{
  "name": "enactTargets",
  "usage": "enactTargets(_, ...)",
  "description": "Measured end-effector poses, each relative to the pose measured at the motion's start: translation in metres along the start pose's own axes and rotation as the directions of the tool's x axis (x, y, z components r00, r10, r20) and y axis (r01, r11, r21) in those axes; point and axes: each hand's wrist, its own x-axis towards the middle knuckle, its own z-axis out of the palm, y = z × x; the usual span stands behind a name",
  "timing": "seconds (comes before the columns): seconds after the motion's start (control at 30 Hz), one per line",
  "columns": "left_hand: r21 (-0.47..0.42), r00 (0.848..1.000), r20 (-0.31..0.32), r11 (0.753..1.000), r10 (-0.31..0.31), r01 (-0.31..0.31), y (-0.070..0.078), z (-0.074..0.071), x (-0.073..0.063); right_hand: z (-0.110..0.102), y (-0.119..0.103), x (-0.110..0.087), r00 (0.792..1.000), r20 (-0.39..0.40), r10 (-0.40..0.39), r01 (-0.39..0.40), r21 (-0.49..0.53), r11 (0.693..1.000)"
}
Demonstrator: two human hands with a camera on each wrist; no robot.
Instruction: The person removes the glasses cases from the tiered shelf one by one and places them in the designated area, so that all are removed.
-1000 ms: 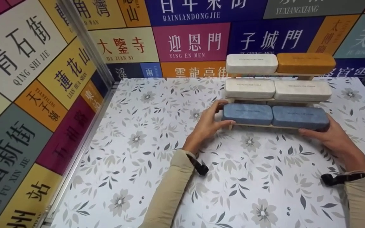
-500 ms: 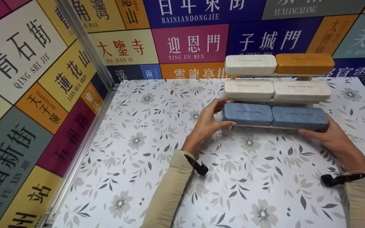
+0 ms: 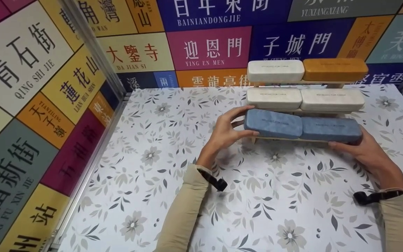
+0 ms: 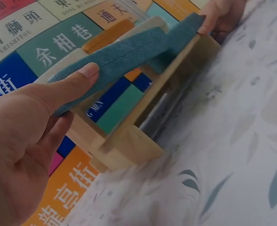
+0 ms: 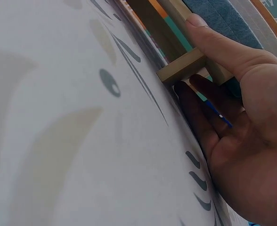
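At the left end of the three-tiered pale wooden stand, I see the left hand's grip pinching a matte blue, rounded oblong block. That block is tilted, left end raised off the stand's front tier; white oblong blocks sit on the tiers behind. Right of the stand's centre, a second blue block rests on the front tier. At the stand's right end, the right hand's grip grasps the stand, thumb on the front rail, fingers underneath.
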Motion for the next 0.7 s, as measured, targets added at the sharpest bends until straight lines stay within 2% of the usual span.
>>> enactTargets(0.2,-0.039,0.996,-0.078,0.998,0.04,-0.044,0.016,-0.017,0.002,0.001,0.001,-0.001,0.999,-0.024,-0.021,0.021,-0.008,1.0)
enactTargets(0.4,-0.083,0.985,-0.163,0.994,0.05,-0.064,0.03,-0.043,0.001,0.001,0.001,0.001,1.0,-0.017,-0.012,0.011,-0.025,1.0)
enactTargets(0.7,-0.084,0.964,-0.257,0.993,0.063,-0.087,0.035,-0.076,-0.004,0.0,0.001,0.001,1.0,-0.008,0.007,-0.007,-0.026,1.0)
